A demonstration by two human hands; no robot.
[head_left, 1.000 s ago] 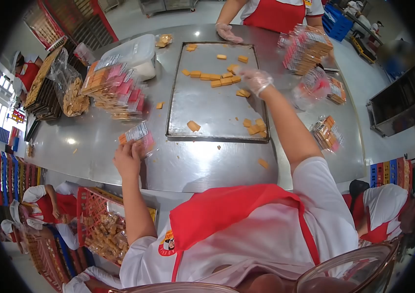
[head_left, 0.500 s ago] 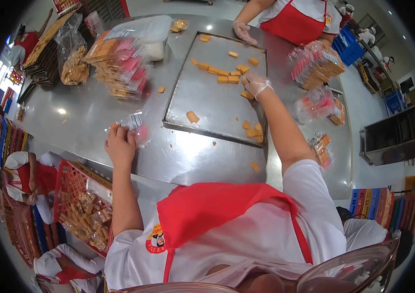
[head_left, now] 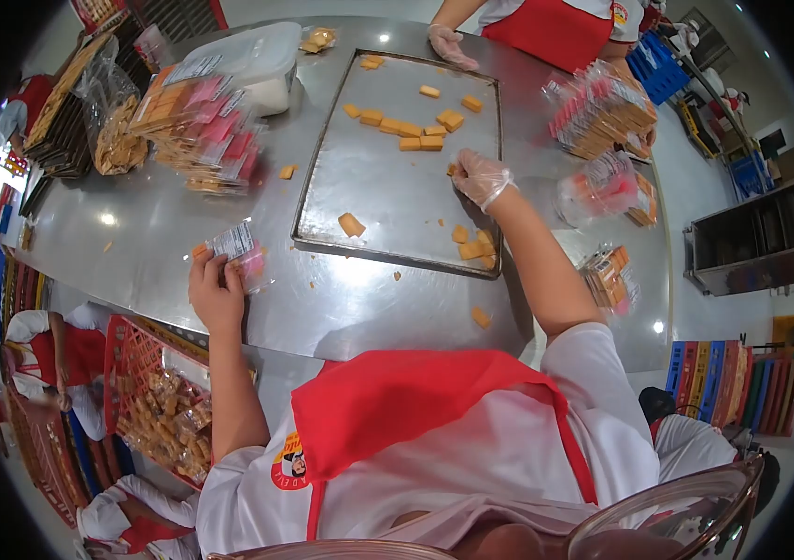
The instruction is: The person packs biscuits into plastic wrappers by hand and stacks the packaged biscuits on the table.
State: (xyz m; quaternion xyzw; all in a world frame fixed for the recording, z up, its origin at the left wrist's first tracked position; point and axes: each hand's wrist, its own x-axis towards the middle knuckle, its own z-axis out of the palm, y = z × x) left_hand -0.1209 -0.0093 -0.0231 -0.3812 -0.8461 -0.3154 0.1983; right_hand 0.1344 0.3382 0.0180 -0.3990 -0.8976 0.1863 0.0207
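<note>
My left hand (head_left: 217, 291) rests on the steel table with its fingers closed on a small clear packet (head_left: 245, 254) that has a printed label and a pink part. Over the right side of a shallow metal tray (head_left: 387, 250), my gloved right hand (head_left: 483, 179) is closed, with a bit of yellow-brown biscuit (head_left: 452, 170) showing at its fingertips. Several rectangular biscuits (head_left: 409, 129) lie in a loose row further up the tray. Others (head_left: 477, 246) are grouped at its near right corner, and a single broken biscuit (head_left: 351, 224) sits near the left.
Filled packets are stacked at the left (head_left: 205, 131) beside a plastic tub (head_left: 271, 65), and at the right (head_left: 597, 107). Across the table a co-worker's gloved hand (head_left: 453, 47) rests near the tray. A red crate (head_left: 126, 373) of bagged biscuits stands low at the left.
My right hand has drawn back toward me from the biscuit row, and biscuits that lay beside it no longer show there. My left hand still holds the packet. The whole view has shifted slightly.
</note>
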